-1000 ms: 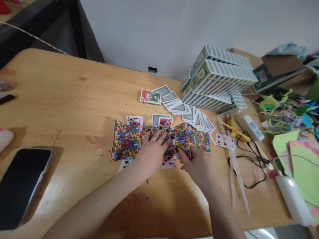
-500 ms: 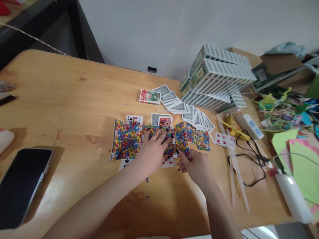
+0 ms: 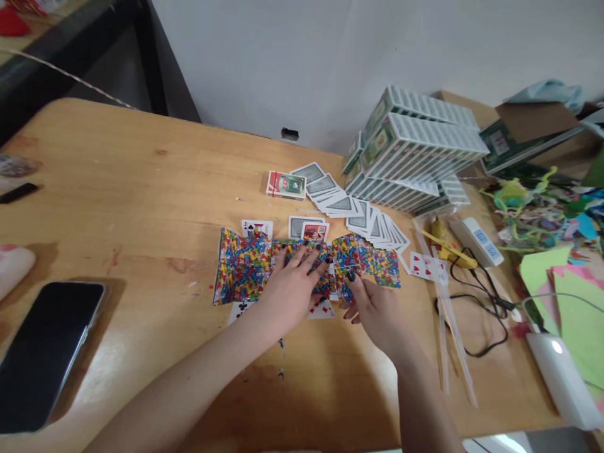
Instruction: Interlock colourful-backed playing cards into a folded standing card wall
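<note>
A colourful patterned sheet [image 3: 245, 264] lies creased across the middle of the wooden table, with playing cards under and around it. My left hand [image 3: 295, 283] presses flat on its centre, fingers spread. Near the right part of the sheet, my right hand [image 3: 370, 305] pinches its lower edge between thumb and fingers. A jack card [image 3: 257, 228] sticks out above the sheet, and a diamonds card [image 3: 321, 309] shows below it, beside my left hand. Face-down cards [image 3: 306, 225] and a red-framed card [image 3: 315, 231] poke out at the top edge.
Behind lie a card box [image 3: 285, 185] and fanned cards [image 3: 337, 202]. Stacked card boxes [image 3: 419, 148] stand at the back right. A glue gun [image 3: 446, 242], power strip [image 3: 477, 240], glue sticks [image 3: 453, 340] and power bank [image 3: 564, 377] are right; a phone [image 3: 50, 355] is left.
My right hand has shifted slightly right, and the sheet's right part under its thumb lies differently. My left hand stays on the sheet. The whole view has moved a little.
</note>
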Demonstrator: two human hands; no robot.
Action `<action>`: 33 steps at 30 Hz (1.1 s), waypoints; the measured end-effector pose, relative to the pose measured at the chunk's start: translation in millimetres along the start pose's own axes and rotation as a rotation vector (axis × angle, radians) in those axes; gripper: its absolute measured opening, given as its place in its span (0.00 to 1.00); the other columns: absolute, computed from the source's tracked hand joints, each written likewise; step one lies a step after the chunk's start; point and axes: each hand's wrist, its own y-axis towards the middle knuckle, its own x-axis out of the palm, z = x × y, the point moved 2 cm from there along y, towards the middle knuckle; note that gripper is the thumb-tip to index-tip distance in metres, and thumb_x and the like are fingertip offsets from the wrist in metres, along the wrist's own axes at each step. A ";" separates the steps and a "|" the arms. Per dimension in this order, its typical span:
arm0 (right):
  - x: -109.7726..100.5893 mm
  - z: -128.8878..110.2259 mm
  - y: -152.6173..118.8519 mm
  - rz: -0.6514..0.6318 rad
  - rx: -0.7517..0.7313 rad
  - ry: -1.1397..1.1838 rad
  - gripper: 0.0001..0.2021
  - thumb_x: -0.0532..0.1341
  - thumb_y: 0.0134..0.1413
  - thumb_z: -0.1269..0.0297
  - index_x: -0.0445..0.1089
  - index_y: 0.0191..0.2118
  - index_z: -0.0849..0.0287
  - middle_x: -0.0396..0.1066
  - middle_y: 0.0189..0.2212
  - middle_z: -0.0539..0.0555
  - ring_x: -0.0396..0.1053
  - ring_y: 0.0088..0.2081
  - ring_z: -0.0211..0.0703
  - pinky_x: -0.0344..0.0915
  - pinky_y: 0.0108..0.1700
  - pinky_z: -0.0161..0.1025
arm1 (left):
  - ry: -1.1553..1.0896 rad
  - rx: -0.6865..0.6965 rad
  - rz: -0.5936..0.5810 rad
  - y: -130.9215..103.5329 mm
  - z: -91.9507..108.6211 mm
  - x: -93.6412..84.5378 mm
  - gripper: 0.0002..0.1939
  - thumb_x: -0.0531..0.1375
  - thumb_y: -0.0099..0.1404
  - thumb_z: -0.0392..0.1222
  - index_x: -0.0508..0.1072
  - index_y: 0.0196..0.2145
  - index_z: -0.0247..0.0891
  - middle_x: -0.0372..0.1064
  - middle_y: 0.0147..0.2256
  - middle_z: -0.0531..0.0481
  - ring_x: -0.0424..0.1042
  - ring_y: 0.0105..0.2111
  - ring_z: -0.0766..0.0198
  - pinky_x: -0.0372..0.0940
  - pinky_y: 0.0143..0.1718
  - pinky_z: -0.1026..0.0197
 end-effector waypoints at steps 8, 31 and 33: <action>-3.3 -47.8 25.1 0.262 0.018 -0.531 0.17 0.47 0.59 0.66 0.53 0.53 0.63 0.73 0.31 0.60 0.72 0.30 0.49 0.60 0.28 0.36 | 0.000 -0.011 -0.020 0.4 -0.5 0.7 0.25 0.56 0.59 0.46 0.61 0.54 0.42 0.52 0.59 0.45 0.48 0.58 0.48 0.46 0.55 0.41; 9.5 -48.1 33.8 0.205 -0.013 -0.675 0.10 0.44 0.60 0.65 0.54 0.45 0.62 0.72 0.29 0.60 0.72 0.29 0.48 0.59 0.26 0.35 | -0.008 -0.001 0.001 0.3 0.0 0.4 0.26 0.56 0.58 0.44 0.60 0.54 0.41 0.54 0.58 0.44 0.48 0.58 0.47 0.46 0.54 0.40; 9.1 -47.5 33.7 0.206 -0.005 -0.674 0.10 0.44 0.60 0.65 0.53 0.46 0.62 0.72 0.29 0.59 0.72 0.29 0.48 0.59 0.26 0.35 | -0.009 0.000 0.002 0.4 -0.3 0.6 0.26 0.56 0.58 0.44 0.60 0.54 0.41 0.53 0.58 0.43 0.47 0.58 0.47 0.46 0.54 0.40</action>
